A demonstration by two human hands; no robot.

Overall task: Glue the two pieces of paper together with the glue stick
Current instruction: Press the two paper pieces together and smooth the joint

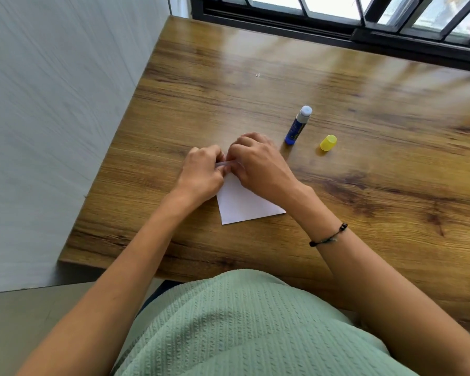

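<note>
White paper (243, 204) lies flat on the wooden table (364, 185), its far part hidden under my hands. My left hand (202, 173) and my right hand (258, 162) meet at the paper's far edge, fingers curled and pinching a thin strip of paper between them. I cannot tell one sheet from the other there. The blue glue stick (297, 126) stands uncapped and upright to the right of my right hand, apart from it. Its yellow cap (328, 143) lies on the table further right.
A pale wall runs along the table's left edge. A dark-framed window lines the far edge. A small white speck (257, 74) lies far back on the table. My green shirt fills the lower part of the view.
</note>
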